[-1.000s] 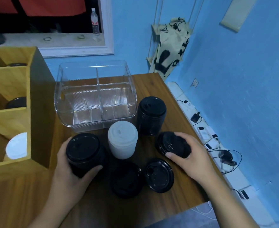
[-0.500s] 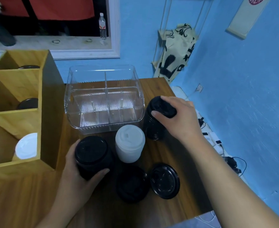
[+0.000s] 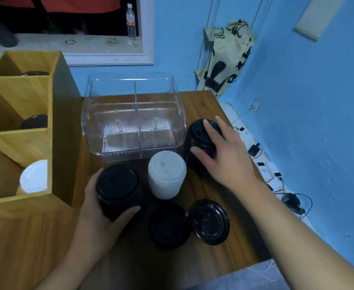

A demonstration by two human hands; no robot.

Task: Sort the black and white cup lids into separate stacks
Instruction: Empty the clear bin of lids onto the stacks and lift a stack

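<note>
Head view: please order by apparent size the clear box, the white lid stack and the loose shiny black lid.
Largest: clear box
Then white lid stack and loose shiny black lid: too alike to rank

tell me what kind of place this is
Likely a small private room: a wooden table beside blue walls, plugged-up power strips lying down beside it, and a printed cloth bag hanging in the corner.
</note>
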